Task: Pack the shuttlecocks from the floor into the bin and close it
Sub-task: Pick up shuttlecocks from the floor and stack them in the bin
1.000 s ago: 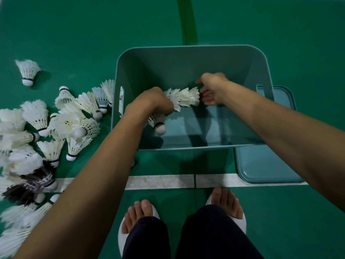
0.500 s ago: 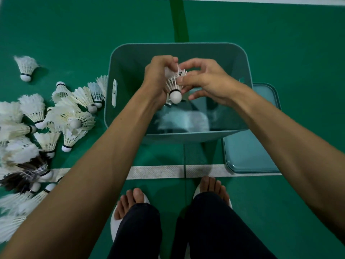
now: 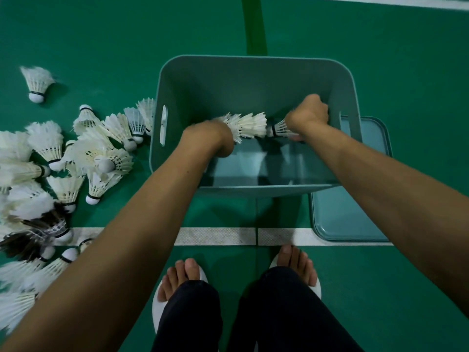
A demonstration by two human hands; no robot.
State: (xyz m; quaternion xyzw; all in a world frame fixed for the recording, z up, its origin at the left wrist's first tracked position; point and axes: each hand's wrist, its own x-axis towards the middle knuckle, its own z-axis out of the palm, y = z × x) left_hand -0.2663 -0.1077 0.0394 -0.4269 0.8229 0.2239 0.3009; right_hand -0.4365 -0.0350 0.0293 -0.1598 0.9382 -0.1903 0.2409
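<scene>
A teal bin [image 3: 253, 72] stands open on the green floor ahead of my feet. Both my hands reach down inside it. My left hand [image 3: 213, 138] grips one end of a nested row of white shuttlecocks [image 3: 248, 124] lying across the bin. My right hand [image 3: 308, 115] holds a single shuttlecock [image 3: 280, 129] whose cork end meets the row's right end. The bin's lid [image 3: 355, 219] lies flat on the floor at the bin's right. A pile of loose shuttlecocks [image 3: 83, 153] covers the floor at the left.
One shuttlecock [image 3: 36, 83] stands apart at the far left. A few dark-feathered ones [image 3: 30, 237] lie in the pile near a white court line [image 3: 215, 236]. My feet in white sandals [image 3: 185, 278] stand just behind the line.
My hands, which were raised together above the bin holding a shuttlecock, have dropped into the bin and spread apart along the row of shuttlecocks.
</scene>
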